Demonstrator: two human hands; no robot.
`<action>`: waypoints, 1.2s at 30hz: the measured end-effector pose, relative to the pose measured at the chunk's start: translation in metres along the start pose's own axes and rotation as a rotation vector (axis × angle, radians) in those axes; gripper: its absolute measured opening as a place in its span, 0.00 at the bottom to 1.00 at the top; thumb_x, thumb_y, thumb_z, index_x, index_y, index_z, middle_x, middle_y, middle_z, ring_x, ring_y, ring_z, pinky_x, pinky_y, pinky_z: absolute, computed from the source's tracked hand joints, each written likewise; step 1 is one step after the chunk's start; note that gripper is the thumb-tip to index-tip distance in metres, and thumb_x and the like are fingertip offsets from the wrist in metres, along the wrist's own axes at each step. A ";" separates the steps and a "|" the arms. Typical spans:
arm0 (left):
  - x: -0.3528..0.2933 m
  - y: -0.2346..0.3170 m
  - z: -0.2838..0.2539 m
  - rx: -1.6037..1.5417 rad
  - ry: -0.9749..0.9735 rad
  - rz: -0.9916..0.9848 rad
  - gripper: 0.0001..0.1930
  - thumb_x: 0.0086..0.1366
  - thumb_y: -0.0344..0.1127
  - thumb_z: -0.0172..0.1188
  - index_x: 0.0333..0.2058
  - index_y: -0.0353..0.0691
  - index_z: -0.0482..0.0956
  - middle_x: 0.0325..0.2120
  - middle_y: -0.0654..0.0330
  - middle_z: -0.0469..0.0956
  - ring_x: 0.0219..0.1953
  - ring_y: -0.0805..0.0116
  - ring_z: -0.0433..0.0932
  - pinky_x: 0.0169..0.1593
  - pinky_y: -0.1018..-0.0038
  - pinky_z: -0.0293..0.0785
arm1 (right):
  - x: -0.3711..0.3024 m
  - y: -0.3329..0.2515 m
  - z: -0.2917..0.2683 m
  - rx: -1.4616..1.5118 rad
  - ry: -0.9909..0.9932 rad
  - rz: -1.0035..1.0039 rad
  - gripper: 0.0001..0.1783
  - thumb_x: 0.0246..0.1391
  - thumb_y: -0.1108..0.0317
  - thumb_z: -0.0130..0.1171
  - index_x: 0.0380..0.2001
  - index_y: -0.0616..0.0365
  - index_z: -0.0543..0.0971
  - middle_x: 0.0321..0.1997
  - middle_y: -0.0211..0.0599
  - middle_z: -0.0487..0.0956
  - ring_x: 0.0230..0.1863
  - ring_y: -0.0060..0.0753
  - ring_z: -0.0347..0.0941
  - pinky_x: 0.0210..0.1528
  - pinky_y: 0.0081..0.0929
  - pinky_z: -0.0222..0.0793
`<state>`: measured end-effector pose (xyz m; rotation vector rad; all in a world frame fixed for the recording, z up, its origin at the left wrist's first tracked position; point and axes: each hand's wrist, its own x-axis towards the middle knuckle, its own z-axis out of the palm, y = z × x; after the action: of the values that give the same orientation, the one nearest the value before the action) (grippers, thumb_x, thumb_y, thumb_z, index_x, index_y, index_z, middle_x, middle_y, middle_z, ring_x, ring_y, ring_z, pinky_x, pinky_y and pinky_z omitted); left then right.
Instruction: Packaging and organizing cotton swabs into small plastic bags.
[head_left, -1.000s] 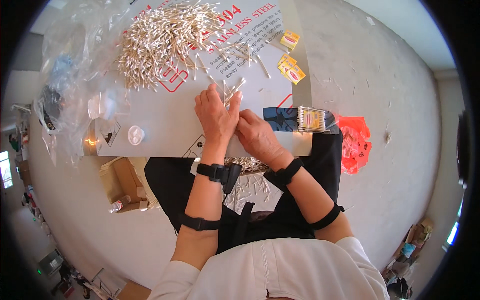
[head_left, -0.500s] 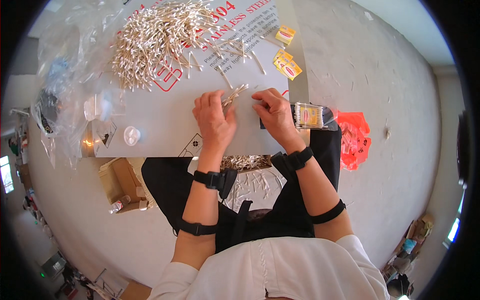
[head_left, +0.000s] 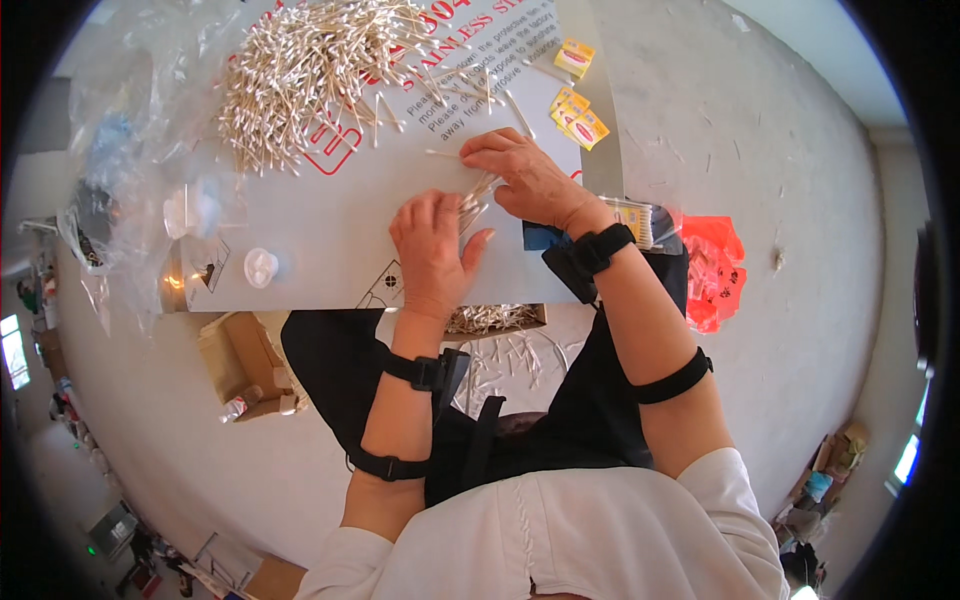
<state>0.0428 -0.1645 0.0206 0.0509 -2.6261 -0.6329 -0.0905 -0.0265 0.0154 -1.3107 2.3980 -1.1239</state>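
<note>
A small bundle of cotton swabs (head_left: 474, 208) slants up out of my left hand (head_left: 428, 245), whose fingers are curled round it. My right hand (head_left: 528, 180) reaches across above the bundle, its fingertips pressed together at the end of a single cotton swab (head_left: 441, 153). Its thumb is partly hidden. Beyond both hands, a big heap of cotton swabs (head_left: 310, 85) covers the far left of the table (head_left: 330, 230), with several loose ones scattered to its right. A clear pack of cotton swabs (head_left: 634, 222) sits partly behind my right wrist.
Yellow printed cards (head_left: 580, 118) lie at the table's right edge. A small white round container (head_left: 261, 268) stands front left, near crumpled clear plastic (head_left: 140, 150). A red plastic bag (head_left: 712, 270) is at the right. Below are a box of swabs (head_left: 495, 318) and an open carton (head_left: 245, 365).
My right hand has moved left and farther away, over the bundle to the loose swab. That swab has turned to lie nearly sideways. My left hand stays around the bundle.
</note>
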 end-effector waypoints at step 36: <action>-0.012 0.008 0.016 0.126 -0.336 0.014 0.41 0.61 0.45 0.62 0.67 0.32 0.55 0.70 0.47 0.51 0.72 0.51 0.50 0.71 0.53 0.46 | -0.021 -0.016 0.015 -0.323 0.271 0.180 0.02 0.51 0.72 0.60 0.28 0.57 0.76 0.35 0.36 0.77 0.43 0.48 0.72 0.43 0.40 0.69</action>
<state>0.0477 -0.1488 0.0064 -0.0403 -2.9855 -0.5066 -0.0603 -0.0233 0.0123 -1.0482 2.9288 -0.9456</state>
